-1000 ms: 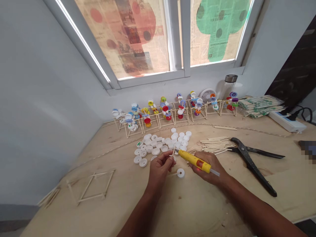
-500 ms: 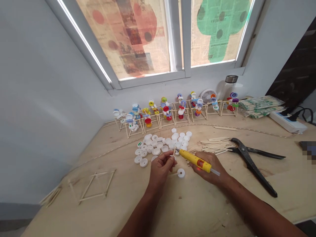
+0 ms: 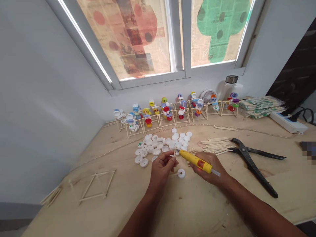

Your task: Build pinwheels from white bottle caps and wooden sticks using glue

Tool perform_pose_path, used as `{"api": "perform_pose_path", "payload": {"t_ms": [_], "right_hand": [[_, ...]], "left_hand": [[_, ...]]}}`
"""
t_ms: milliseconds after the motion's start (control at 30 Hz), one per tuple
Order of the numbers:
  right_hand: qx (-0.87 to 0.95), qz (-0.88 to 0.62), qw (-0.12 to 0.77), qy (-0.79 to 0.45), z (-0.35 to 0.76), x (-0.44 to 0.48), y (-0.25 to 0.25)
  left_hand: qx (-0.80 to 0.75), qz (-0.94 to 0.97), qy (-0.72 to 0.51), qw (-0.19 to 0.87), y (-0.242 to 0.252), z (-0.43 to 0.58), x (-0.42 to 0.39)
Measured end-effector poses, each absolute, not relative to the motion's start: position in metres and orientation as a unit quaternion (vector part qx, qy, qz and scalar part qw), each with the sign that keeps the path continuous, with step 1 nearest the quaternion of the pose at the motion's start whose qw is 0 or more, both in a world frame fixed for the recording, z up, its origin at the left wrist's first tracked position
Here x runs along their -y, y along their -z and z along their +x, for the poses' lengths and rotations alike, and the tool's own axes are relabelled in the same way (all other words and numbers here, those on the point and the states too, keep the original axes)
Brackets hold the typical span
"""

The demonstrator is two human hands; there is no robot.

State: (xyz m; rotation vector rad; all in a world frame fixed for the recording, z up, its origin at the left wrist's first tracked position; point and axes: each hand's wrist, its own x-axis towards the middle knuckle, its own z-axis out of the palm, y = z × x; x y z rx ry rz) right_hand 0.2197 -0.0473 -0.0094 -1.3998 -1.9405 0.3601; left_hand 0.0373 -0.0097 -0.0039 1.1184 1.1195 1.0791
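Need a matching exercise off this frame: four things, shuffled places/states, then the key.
Things
1. Glue gun
2. Pliers
3. Power strip
4. Stick beside the glue gun's tip

Places and states
A. Black plugs in it
B. Pinched by the left hand
C. Lying on the table, handles spread
D. Yellow, held in the right hand

Pairs: 1-D, 2-C, 3-A, 4-B

Along your wooden table's far edge runs a pale wall with a grey-framed window; newspaper covers it, daylight glowing through. Another pale wall borders your table's left edge; a dark surface stands beyond the far right corner.
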Motion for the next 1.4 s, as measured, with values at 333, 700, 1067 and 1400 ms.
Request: {"api": "perform_pose_path", "payload": {"t_ms": [333, 700, 1067, 1400], "right_hand": [[0.748, -0.548, 0.346, -0.142, 0.2192, 0.0475, 0.0083], [0.75, -0.544, 0.347, -0.141, 0.2203, 0.0471, 0.0102], [0.748, -0.55, 0.344, -0.139, 0.2198, 0.0473, 0.0111], [0.745, -0.557, 0.337, -0.146, 0.2194, 0.0478, 0.0097]], "left_hand": [[-0.468, 0.476, -0.465, 0.581, 0.0073, 0.0372, 0.0099], [-0.47, 0.474, -0.467, 0.58, 0.0066, 0.0376, 0.0105], [-0.475, 0.472, -0.465, 0.579, 0.0027, 0.0387, 0.0124], [-0.468, 0.476, -0.467, 0.581, 0.0065, 0.0376, 0.0103]]}}
